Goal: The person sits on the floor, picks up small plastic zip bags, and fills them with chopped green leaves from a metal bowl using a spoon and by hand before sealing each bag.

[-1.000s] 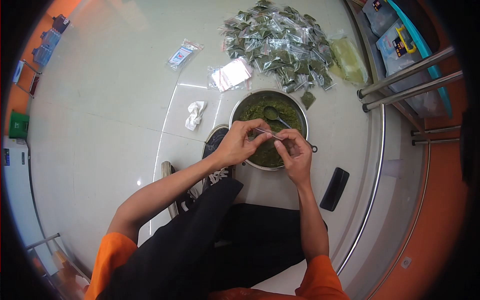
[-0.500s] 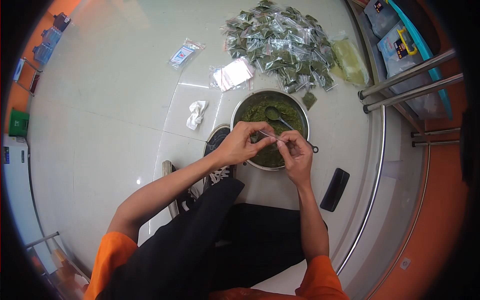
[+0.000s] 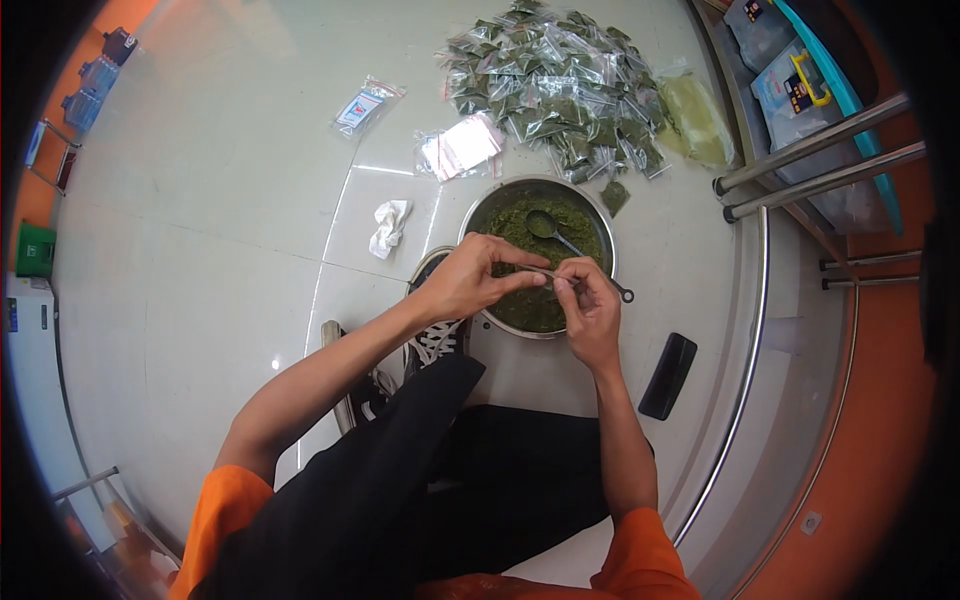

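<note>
Above the steel bowl (image 3: 607, 222), my left hand (image 3: 472, 278) and my right hand (image 3: 592, 310) meet with pinched fingers. Between their fingertips is the edge of a small clear plastic bag (image 3: 537, 268), seen nearly edge-on; its contents cannot be made out. Green mush (image 3: 517, 212) fills the lower part of the bowl. A dark spoon (image 3: 541, 224) lies in it, its handle running under my right hand and over the rim. Beyond the bowl lies a heap of small clear bags of green paste (image 3: 560, 85), with one filled bag (image 3: 614, 197) apart, close to the rim.
A stack of flat plastic bags (image 3: 462, 148), a packet (image 3: 366, 106) and a crumpled tissue (image 3: 390, 226) lie on the floor, left of the heap. A larger yellow-green bag (image 3: 696, 122) is right of it. A phone (image 3: 668, 376) and metal rails (image 3: 760, 300) are at right.
Both hands keep their pinch on the bag, with only slight finger movement; my left fingers are a little flatter. The whole view has shifted very slightly.
</note>
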The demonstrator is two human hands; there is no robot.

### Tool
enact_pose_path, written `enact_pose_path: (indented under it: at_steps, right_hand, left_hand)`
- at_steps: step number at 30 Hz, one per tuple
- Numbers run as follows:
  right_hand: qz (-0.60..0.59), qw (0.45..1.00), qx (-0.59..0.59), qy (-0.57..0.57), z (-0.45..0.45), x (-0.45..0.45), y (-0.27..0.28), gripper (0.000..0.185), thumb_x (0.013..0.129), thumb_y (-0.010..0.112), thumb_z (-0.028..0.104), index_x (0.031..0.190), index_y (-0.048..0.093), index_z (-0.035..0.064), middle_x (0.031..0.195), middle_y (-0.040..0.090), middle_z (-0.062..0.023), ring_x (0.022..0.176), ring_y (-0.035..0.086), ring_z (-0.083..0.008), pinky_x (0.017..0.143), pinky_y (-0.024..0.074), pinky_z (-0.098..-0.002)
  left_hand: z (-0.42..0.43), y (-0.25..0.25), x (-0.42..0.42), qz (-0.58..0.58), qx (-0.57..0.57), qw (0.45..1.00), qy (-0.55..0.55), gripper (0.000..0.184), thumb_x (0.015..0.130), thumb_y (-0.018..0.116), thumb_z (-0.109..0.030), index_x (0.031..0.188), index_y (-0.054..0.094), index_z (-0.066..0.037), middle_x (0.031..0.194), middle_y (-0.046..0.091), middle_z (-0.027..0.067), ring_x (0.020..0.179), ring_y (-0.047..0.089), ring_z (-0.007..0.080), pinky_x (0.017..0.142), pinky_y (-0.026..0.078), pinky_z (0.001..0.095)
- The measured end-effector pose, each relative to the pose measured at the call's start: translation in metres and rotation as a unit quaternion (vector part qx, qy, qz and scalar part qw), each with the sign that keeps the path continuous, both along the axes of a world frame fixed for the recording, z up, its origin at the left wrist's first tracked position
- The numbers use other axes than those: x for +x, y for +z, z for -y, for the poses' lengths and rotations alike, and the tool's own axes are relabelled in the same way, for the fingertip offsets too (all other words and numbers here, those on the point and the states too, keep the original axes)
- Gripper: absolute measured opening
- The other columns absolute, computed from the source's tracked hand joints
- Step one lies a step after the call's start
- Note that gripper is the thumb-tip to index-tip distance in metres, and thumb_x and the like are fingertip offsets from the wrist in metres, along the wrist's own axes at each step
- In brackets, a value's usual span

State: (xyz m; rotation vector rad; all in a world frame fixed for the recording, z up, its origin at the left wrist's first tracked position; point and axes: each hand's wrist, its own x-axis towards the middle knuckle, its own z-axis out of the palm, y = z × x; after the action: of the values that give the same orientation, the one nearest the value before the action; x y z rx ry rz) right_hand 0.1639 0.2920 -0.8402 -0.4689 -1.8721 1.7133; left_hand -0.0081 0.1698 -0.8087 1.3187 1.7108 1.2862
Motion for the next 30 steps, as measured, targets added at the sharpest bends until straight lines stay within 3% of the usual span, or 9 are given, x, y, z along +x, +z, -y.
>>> enact_pose_path:
  at_steps: [3,7,9,13,15,22,24,30]
  right_hand:
    - [0.004,1.000,-0.008,0.008,0.000,0.001,0.000,0.005,0.095,0.062,-0.005,0.099,0.061,-0.0043,0.102,0.059,-0.0069,0.088,0.057,-0.0097,0.079,0.0476,-0.0234]
    - [-0.034,0.999,0.009,0.010,0.001,-0.001,-0.003,0.004,0.094,0.063,-0.005,0.098,0.061,-0.0040,0.102,0.060,-0.0069,0.088,0.057,-0.0102,0.079,0.0476,-0.0238]
    - [-0.010,0.999,0.033,0.001,0.000,0.001,0.001,0.004,0.093,0.063,-0.006,0.097,0.062,-0.0043,0.102,0.062,-0.0074,0.088,0.057,-0.0107,0.079,0.0477,-0.0247]
    - [-0.006,0.998,0.063,0.012,-0.003,0.002,0.002,0.004,0.092,0.063,-0.006,0.095,0.063,-0.0046,0.100,0.063,-0.0081,0.087,0.058,-0.0113,0.078,0.0478,-0.0256]
    - [-0.001,0.999,0.048,-0.003,-0.002,0.001,0.002,0.005,0.091,0.064,-0.006,0.096,0.063,-0.0042,0.098,0.063,-0.0082,0.086,0.058,-0.0117,0.078,0.0478,-0.0259]
    - [-0.009,0.997,0.068,0.017,0.001,0.002,0.002,0.005,0.090,0.064,-0.005,0.095,0.063,-0.0036,0.098,0.063,-0.0078,0.085,0.057,-0.0117,0.077,0.0474,-0.0259]
    - [-0.004,0.998,0.061,0.017,0.004,0.001,0.008,0.006,0.090,0.065,-0.005,0.095,0.064,-0.0035,0.098,0.063,-0.0077,0.085,0.057,-0.0111,0.075,0.0469,-0.0253]
    - [0.002,0.999,0.053,-0.014,0.001,0.000,-0.002,0.005,0.091,0.065,-0.003,0.096,0.064,-0.0031,0.099,0.063,-0.0076,0.083,0.057,-0.0105,0.073,0.0461,-0.0244]
  left_hand:
    - [0.001,-0.004,-0.006,-0.047,0.024,0.999,0.006,0.020,0.091,0.073,-0.023,0.097,0.079,-0.005,0.094,0.076,0.0142,0.085,0.070,0.0294,0.082,0.053,0.0374]
    - [0.003,-0.006,-0.007,-0.071,-0.014,0.997,0.014,0.019,0.090,0.075,-0.024,0.096,0.079,-0.006,0.090,0.076,0.0100,0.085,0.066,0.0249,0.086,0.051,0.0379]
    - [0.005,-0.008,-0.005,-0.164,0.032,0.985,0.037,0.019,0.090,0.075,-0.024,0.095,0.079,-0.006,0.088,0.076,0.0101,0.084,0.066,0.0256,0.086,0.051,0.0378]
    - [0.001,-0.005,-0.006,-0.083,-0.009,0.996,0.010,0.020,0.090,0.075,-0.025,0.096,0.079,-0.006,0.089,0.076,0.0096,0.086,0.068,0.0258,0.087,0.051,0.0380]
    - [0.000,-0.004,-0.003,-0.035,0.050,0.998,-0.011,0.020,0.090,0.074,-0.018,0.099,0.075,0.000,0.090,0.074,0.0177,0.082,0.071,0.0295,0.077,0.054,0.0376]
    - [0.001,0.000,0.000,-0.009,0.035,0.999,-0.015,0.020,0.088,0.075,-0.016,0.098,0.073,0.001,0.090,0.074,0.0166,0.085,0.071,0.0305,0.077,0.053,0.0386]
    - [0.001,0.003,0.000,-0.082,0.026,0.996,-0.001,0.019,0.088,0.075,-0.016,0.097,0.072,0.001,0.090,0.073,0.0161,0.087,0.070,0.0308,0.077,0.053,0.0392]
    - [0.000,-0.005,0.000,-0.040,0.062,0.997,-0.032,0.016,0.089,0.074,-0.017,0.097,0.076,-0.003,0.092,0.072,0.0140,0.088,0.067,0.0301,0.078,0.051,0.0379]
